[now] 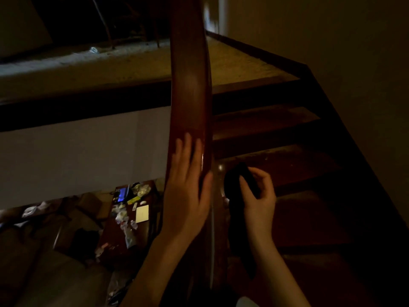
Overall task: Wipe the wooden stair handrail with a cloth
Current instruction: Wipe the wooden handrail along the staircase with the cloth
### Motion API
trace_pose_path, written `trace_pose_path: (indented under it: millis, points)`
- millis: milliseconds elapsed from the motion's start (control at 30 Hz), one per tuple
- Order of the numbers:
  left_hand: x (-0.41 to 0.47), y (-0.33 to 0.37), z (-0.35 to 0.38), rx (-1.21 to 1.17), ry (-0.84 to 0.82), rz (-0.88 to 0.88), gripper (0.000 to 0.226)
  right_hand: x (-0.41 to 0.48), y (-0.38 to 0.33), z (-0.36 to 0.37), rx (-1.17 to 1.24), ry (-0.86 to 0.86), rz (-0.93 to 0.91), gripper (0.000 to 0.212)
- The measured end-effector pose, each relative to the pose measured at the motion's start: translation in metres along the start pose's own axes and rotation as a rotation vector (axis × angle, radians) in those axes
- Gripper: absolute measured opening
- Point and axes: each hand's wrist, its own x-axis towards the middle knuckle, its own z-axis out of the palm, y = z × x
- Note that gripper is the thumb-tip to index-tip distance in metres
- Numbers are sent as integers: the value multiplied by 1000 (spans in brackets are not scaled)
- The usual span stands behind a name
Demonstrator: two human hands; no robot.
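At lower centre, I find the left hand flat on the handrail, fingers straight, gripping nothing. The right hand grips the dark cloth just right of the rail, clear of it. I judge the cloth not yet applied here and the rail's upper run outstanding.

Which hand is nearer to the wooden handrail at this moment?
Left. The left hand rests on the handrail; the right hand holds the dark cloth beside it, not touching.

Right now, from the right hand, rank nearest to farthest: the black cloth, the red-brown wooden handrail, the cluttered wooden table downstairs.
1. The black cloth: gripped in the right hand.
2. The red-brown wooden handrail: just to its left.
3. The cluttered wooden table: far below, left.
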Motion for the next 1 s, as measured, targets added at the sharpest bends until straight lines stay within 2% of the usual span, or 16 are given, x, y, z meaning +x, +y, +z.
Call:
trace_pose_path:
  millis: [100, 167, 300, 467, 600, 867, 1000]
  points:
    - [10, -4, 11, 184, 28, -116, 65, 29, 6, 6, -115, -117, 38, 23]
    - [11, -1, 14, 269, 20, -152, 62, 39, 3, 9, -146, -198, 116, 21]
    - [12, 7, 7, 256, -36, -242, 59, 39, -15, 18, -116, -310, 175, 20]
    - [13, 15, 4, 230, -46, -314, 60, 40, -30, 27, -138, -311, 289, 9]
    - [13, 14, 7, 229, -21, -341, 61, 64, -35, 46, -97, -238, 357, 14]
    - [10, 11, 13, 255, 5, -325, 62, 192, -71, 119, -118, -162, 76, 10]
    - [11, 11, 13, 290, -5, -313, 62, 162, -62, 105, -156, -156, -53, 7]
